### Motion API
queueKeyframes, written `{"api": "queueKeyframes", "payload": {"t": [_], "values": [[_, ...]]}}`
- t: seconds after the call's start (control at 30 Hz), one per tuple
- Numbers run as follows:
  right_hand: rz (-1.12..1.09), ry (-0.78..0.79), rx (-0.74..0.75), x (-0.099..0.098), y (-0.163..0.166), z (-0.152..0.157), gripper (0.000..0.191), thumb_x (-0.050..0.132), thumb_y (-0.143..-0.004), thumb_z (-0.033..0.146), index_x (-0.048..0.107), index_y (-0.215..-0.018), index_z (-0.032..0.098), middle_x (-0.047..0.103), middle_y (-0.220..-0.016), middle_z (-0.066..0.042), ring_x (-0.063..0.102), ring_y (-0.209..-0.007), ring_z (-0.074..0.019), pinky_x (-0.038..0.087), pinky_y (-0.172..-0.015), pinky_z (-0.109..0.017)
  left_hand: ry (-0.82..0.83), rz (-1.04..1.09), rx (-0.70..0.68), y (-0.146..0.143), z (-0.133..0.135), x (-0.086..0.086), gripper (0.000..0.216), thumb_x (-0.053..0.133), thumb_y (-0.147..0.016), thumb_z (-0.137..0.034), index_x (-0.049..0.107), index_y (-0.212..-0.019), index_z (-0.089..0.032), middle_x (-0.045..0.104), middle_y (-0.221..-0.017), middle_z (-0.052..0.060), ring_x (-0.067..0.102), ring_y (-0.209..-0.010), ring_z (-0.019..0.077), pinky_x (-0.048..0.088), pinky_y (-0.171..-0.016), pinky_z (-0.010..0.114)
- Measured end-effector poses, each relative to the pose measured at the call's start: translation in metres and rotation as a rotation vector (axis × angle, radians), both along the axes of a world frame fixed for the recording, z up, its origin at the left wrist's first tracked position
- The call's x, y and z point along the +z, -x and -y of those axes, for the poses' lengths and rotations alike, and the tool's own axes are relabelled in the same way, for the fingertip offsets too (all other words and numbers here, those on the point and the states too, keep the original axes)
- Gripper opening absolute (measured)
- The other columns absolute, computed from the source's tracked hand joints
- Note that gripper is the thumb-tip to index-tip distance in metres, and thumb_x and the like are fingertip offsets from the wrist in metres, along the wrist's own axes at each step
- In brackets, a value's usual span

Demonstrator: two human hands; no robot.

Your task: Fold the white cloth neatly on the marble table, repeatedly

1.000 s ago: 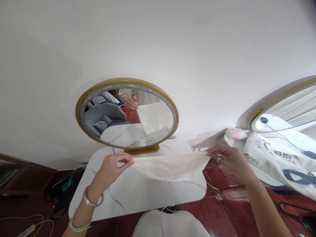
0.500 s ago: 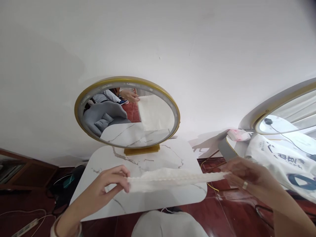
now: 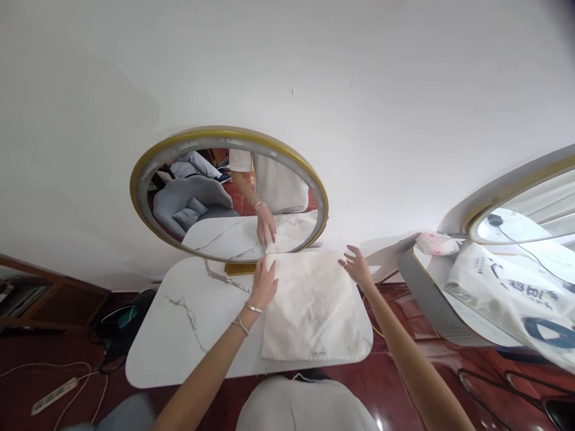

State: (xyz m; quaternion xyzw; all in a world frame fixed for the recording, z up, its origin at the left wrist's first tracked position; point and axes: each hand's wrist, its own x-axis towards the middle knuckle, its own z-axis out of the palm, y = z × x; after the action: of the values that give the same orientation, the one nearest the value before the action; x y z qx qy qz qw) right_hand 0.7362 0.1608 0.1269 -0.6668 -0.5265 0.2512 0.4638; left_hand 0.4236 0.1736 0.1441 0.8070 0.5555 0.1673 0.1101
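A thin white cloth (image 3: 309,308) lies spread flat on the right half of a white marble-patterned table (image 3: 193,323). My left hand (image 3: 264,282) rests with fingers stretched out on the cloth's far left corner. At the far right corner my right hand (image 3: 357,265) is open too, fingers spread, touching or just above the cloth's edge. Neither hand holds anything. A round gold-rimmed mirror (image 3: 144,173) stands at the table's back and reflects my arm and the cloth.
A white wall rises behind the table. To the right stands a second table with another gold-rimmed mirror (image 3: 507,191), a printed white bag (image 3: 507,287) and a pink packet (image 3: 435,242). The floor is red tile; a power strip (image 3: 54,395) and cables lie at the left.
The cloth was held stretched in the air between both pinching hands. It now lies flat on the table, and both hands have let go and reached forward to its far corners.
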Motion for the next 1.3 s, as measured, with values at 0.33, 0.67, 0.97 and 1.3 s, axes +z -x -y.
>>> {"api": "queueKeyframes", "payload": {"t": [0.33, 0.67, 0.97, 1.3], "values": [[0.47, 0.054, 0.109, -0.127, 0.065, 0.041, 0.048, 0.033, -0.093, 0.041, 0.047, -0.134, 0.019, 0.041, -0.144, -0.014, 0.029, -0.139, -0.028, 0.027, -0.111, -0.053, -0.088, -0.111, -0.074, -0.035, -0.007, -0.122, 0.047, 0.034, -0.092, -0.023, 0.041, -0.137, -0.014, 0.035, -0.149, 0.014, 0.028, -0.141, 0.0256, 0.036, -0.11, 0.044], [0.819, 0.022, 0.053, -0.132, 0.039, 0.014, 0.049, 0.031, -0.096, 0.03, 0.035, -0.144, 0.023, 0.04, -0.146, -0.009, 0.029, -0.139, -0.0234, 0.025, -0.113, -0.046, -0.048, -0.156, 0.055, -0.072, -0.037, -0.114, 0.045, 0.039, -0.093, -0.033, 0.048, -0.134, -0.017, 0.043, -0.143, 0.015, 0.038, -0.134, 0.0301, 0.033, -0.109, 0.049], [0.837, 0.035, 0.078, -0.123, 0.038, 0.006, 0.048, 0.033, -0.095, 0.029, 0.039, -0.141, 0.019, 0.038, -0.146, -0.013, 0.026, -0.14, -0.0258, 0.024, -0.113, -0.048, 0.089, -0.212, 0.186, -0.088, -0.065, -0.099, 0.044, 0.031, -0.095, -0.037, 0.065, -0.111, -0.014, 0.067, -0.098, 0.018, 0.061, -0.096, 0.033, 0.044, -0.085, 0.047], [0.865, 0.129, 0.155, -0.118, 0.051, -0.066, 0.053, 0.04, -0.093, 0.048, 0.039, -0.142, 0.03, 0.03, -0.152, -0.011, 0.019, -0.141, -0.0335, 0.014, -0.112, -0.058, 0.134, -0.236, 0.331, -0.101, -0.085, -0.111, 0.05, 0.029, -0.093, -0.039, 0.07, -0.092, -0.01, 0.069, -0.083, 0.018, 0.064, -0.082, 0.0302, 0.045, -0.073, 0.04]]}}
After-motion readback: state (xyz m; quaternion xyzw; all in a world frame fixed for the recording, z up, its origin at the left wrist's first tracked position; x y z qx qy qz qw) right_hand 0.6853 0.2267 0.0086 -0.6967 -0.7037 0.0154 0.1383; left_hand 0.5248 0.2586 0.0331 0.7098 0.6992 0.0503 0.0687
